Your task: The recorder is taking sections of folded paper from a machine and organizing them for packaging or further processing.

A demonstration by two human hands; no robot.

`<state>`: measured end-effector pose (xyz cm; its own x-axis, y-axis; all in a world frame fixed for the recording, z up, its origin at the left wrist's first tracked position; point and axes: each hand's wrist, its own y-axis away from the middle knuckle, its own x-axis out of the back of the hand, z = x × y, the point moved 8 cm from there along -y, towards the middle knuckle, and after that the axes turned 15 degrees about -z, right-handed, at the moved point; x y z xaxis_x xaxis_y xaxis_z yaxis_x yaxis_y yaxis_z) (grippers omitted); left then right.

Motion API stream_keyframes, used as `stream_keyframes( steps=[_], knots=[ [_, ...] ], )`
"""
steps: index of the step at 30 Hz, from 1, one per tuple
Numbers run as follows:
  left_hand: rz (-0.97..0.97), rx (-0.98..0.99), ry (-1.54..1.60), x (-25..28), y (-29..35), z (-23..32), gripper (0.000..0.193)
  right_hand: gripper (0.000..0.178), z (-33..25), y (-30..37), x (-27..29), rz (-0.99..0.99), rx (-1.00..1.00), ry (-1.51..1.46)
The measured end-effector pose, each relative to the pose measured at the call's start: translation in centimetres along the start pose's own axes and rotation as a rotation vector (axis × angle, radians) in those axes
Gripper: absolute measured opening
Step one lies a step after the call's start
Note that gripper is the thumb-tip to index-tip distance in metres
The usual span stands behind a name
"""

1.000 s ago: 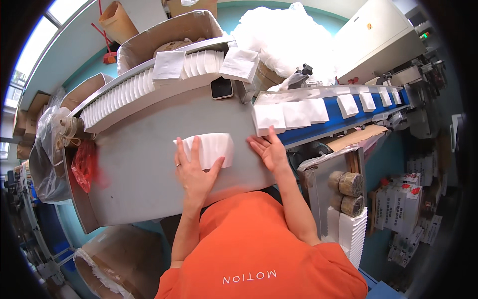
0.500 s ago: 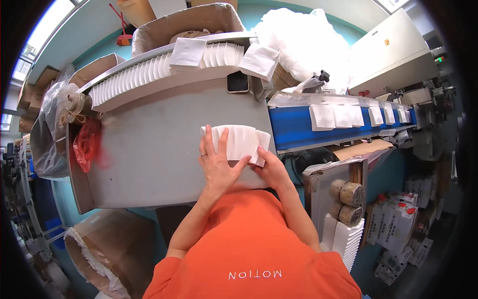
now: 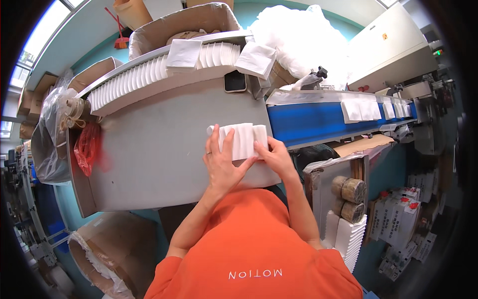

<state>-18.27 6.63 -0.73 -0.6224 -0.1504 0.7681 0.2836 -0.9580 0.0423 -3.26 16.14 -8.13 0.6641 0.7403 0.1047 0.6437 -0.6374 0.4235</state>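
Note:
Between my two hands stands a short row of white folded paper napkins (image 3: pixel 243 142), on edge over the grey table (image 3: pixel 149 159). My left hand (image 3: pixel 222 159) is closed around its left part, fingers over the far side and thumb along the near side. At the right end, my right hand (image 3: pixel 277 158) presses its fingers and thumb against the napkins. The napkins at that end sit slightly apart from the others. My palms hide part of the near lower edge. A long row of similar white napkins (image 3: pixel 144 82) lines the table's far edge.
Flat napkin packs (image 3: pixel 184 53) rest on the long row, near a phone (image 3: pixel 235 81). On the right, a blue conveyor belt (image 3: pixel 308 122) carries several napkin stacks (image 3: pixel 351 111). A red plastic bag (image 3: pixel 87 149) hangs at the table's left end. Cardboard boxes (image 3: pixel 112 244) stand around.
The napkin stacks on the belt have shifted to the right. The held row looks more closely pressed, and my right hand has moved slightly up along its right end.

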Motion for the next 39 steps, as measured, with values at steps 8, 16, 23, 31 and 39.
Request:
stream_keyframes(
  steps=[8,16,23,31,39],
  knots=[
    [-0.012,0.054,-0.031,0.4,-0.5,-0.7,0.083,0.029,-0.4,0.2,1.3,0.236,0.065,0.03],
    [0.041,0.099,0.002,0.1,-0.5,-1.3,0.085,0.028,2.1,-0.5,-2.8,-0.057,-0.18,-0.823],
    [0.056,0.108,0.009,0.3,-0.6,-0.9,0.082,0.031,3.7,-0.4,-4.0,-0.136,-0.111,-1.015],
    [0.037,0.133,-0.031,0.1,-0.9,-0.9,0.077,0.051,5.1,-0.6,1.2,0.187,-0.017,-0.96],
    [0.024,-0.014,0.025,-0.9,-0.4,0.3,0.076,0.047,0.4,-0.7,-1.9,0.036,-0.023,-0.472]
  ],
)
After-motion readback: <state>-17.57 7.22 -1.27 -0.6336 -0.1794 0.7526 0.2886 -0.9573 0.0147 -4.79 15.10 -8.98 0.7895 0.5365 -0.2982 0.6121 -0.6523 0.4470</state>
